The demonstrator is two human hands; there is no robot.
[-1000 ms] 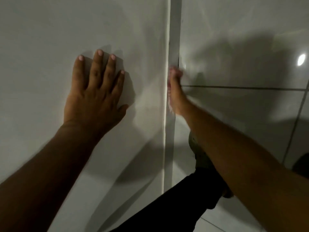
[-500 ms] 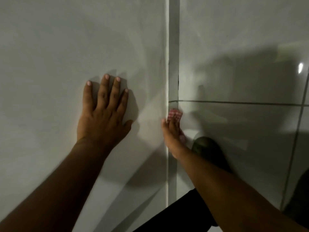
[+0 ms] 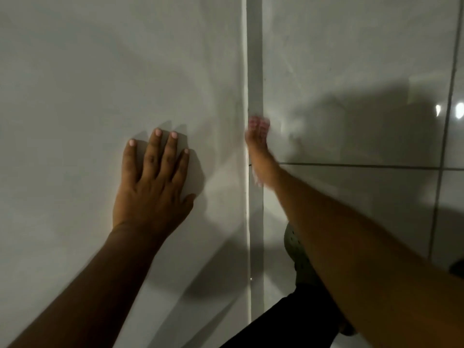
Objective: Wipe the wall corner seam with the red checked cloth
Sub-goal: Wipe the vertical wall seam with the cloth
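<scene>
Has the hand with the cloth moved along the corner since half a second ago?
Yes. The right hand with the cloth has slid up the seam: it was below the horizontal tile line, and its fingers are now above it.

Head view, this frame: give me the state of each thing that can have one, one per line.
Left hand: open, palm flat on the left wall, fingers spread, holding nothing.
Right hand: blurred, pressed at the corner seam, grip shut on the cloth.
Red checked cloth: bunched at the fingertips, against the seam, mostly hidden.
Corner seam: dirt or wetness not discernible.
</scene>
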